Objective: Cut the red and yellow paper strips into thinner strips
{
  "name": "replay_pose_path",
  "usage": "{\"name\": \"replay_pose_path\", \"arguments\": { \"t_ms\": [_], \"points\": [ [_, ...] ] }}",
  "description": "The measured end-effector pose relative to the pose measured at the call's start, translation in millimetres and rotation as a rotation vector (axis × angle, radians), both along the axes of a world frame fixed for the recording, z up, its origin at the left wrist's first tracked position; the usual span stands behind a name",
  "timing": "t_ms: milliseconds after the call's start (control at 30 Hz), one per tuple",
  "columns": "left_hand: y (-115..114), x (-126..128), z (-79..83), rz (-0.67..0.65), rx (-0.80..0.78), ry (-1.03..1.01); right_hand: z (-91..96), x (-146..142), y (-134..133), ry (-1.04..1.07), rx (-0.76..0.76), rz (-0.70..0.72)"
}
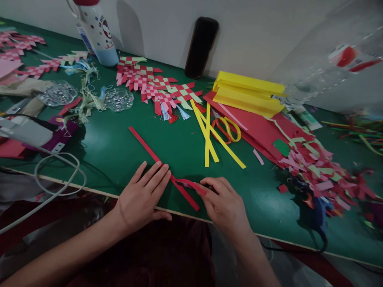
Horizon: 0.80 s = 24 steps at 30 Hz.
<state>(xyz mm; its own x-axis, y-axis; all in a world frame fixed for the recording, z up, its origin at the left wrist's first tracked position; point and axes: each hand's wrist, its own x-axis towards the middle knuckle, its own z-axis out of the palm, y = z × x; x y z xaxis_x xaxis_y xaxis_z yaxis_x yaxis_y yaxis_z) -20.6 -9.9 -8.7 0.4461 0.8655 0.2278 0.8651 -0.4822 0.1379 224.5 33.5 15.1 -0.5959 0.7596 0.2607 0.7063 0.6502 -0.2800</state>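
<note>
A long red paper strip (pixel 143 144) lies diagonally on the green table (pixel 119 155) near its front edge. My left hand (pixel 143 197) rests flat on the table, fingers stretched out, their tips pressing on the strip. My right hand (pixel 223 201) is closed in a pinch on a short folded-over end of the red strip (pixel 191 184), just right of my left fingertips. Loose yellow strips (pixel 208 135) lie beyond my right hand.
Orange-and-yellow scissors (pixel 227 129) lie on red paper sheets (pixel 257 127) under a folded yellow sheet (pixel 248 93). Woven red-and-white paper fish (pixel 155 85) sit at the back. A paper scrap pile (pixel 317 171) is on the right; a white cable (pixel 56 175) on the left.
</note>
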Motion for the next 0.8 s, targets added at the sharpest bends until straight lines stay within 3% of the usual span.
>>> {"name": "replay_pose_path", "arguments": {
  "t_ms": [233, 800],
  "points": [
    [-0.3, -0.5, -0.6, 0.009, -0.029, -0.020, 3.9, 0.6, -3.1, -0.023, -0.058, 0.058],
    [-1.0, -5.6, -4.0, -0.060, -0.019, -0.031, 1.9, 0.1, -16.8, 0.017, 0.043, -0.053]
  ]
}}
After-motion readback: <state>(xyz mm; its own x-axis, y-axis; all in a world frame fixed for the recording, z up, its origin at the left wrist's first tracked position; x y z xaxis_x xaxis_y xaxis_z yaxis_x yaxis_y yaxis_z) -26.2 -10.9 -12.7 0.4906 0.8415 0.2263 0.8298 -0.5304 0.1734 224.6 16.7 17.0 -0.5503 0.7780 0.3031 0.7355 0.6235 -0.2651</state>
